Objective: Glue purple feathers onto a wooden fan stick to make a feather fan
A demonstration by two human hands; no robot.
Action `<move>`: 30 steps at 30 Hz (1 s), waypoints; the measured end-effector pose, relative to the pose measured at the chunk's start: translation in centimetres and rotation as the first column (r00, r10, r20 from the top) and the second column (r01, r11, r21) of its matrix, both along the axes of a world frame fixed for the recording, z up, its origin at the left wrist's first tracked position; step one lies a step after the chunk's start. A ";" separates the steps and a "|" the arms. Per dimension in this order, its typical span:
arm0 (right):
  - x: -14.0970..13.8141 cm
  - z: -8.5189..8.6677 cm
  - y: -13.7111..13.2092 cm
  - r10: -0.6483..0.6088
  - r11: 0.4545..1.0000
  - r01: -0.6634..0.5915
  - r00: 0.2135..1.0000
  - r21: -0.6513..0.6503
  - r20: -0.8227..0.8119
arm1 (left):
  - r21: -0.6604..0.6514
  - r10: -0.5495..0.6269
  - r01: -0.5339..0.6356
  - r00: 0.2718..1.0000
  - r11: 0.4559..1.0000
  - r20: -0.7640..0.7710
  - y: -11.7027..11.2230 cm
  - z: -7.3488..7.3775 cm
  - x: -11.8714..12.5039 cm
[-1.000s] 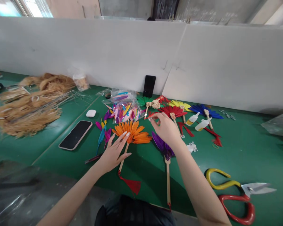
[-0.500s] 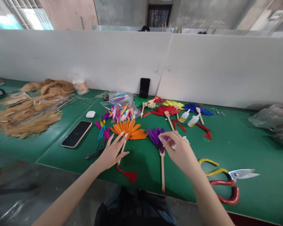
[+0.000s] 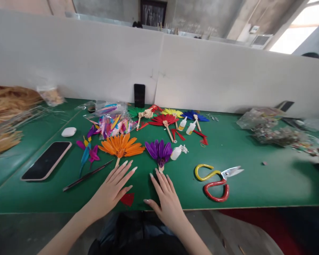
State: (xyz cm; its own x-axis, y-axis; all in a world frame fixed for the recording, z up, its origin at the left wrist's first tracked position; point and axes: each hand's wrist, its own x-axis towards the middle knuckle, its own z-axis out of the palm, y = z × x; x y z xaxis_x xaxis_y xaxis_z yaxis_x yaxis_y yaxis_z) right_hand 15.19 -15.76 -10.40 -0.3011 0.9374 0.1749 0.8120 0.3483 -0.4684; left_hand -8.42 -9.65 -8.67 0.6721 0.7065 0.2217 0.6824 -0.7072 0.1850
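While fingers (image 3: 121, 173) point forward, both hands (image 3: 108, 193) (image 3: 167, 200) face palm-down.

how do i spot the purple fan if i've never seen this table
On the green table, find the right hand near the front edge. Just beyond it, between the orange fan and a white bottle, is the purple fan, its handle mostly hidden by that hand. It is the only purple one among the fans.

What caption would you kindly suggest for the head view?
Palms down: left hand at the orange fan, right hand at the purple fan.
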 end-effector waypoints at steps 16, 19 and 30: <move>7.1 1.6 7.6 -0.472 0.830 0.551 0.777 0.087 -0.415 | 0.013 -0.129 0.129 0.991 0.992 -0.031 -1.8 0.1 7.1; 7.4 1.4 10.1 -0.514 0.849 0.527 0.807 -0.037 -0.291 | -0.031 -0.173 0.172 0.984 0.985 -0.034 -2.5 -0.9 9.7; 12.0 1.7 7.4 -0.759 0.648 0.761 0.646 -0.006 -0.081 | -0.116 -0.245 0.248 0.969 0.962 0.042 -2.0 0.6 11.2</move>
State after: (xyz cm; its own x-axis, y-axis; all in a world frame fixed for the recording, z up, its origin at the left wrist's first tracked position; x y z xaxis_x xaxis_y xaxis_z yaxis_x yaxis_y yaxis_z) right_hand 27.15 -8.36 -8.65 0.5294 0.8261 0.1933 0.7626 -0.3635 -0.5351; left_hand 2.76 -11.66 -8.11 0.8237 0.5421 0.1662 0.4833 -0.8245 0.2941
